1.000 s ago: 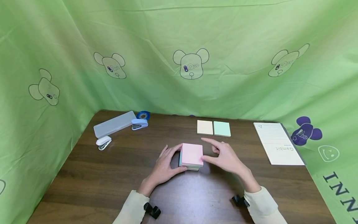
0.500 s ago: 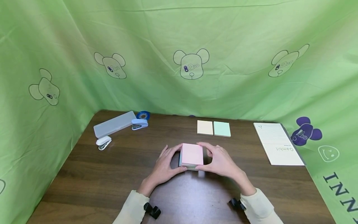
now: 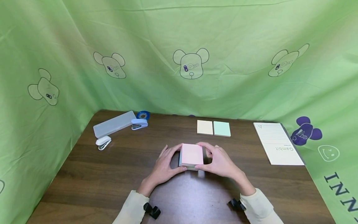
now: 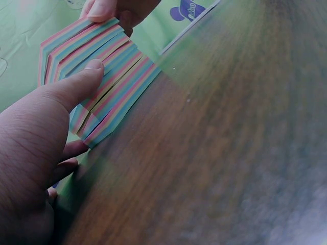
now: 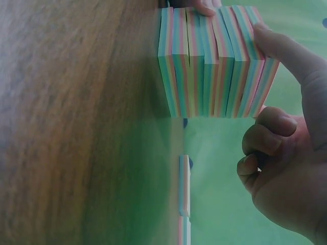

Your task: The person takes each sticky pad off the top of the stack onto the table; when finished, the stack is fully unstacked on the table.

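Note:
A tall stack of sticky note pads (image 3: 192,154), pink on top, stands on the table in front of me. Its striped pink, blue and yellow sides (image 5: 212,87) show several pads set slightly out of line. From the left, my left hand (image 3: 165,165) grips the stack, thumb on the near face and fingers round the far left side. My right hand (image 3: 221,160) pinches the upper pads at the right, thumb on the near face and index finger at the far corner. In the right wrist view its other fingers (image 5: 268,135) are curled, away from the pads.
A cream sticky note pad (image 3: 204,127) and a mint one (image 3: 222,128) lie side by side behind the stack. At the far left are a pale case (image 3: 114,124), blue tape (image 3: 143,115), a lilac stapler (image 3: 139,124) and a white stapler (image 3: 103,142). A notepad (image 3: 278,143) lies right.
My right hand has moved left onto the stack, its index finger coming in from a pointing pose to the far corner. The left hand and the stack have stayed in place.

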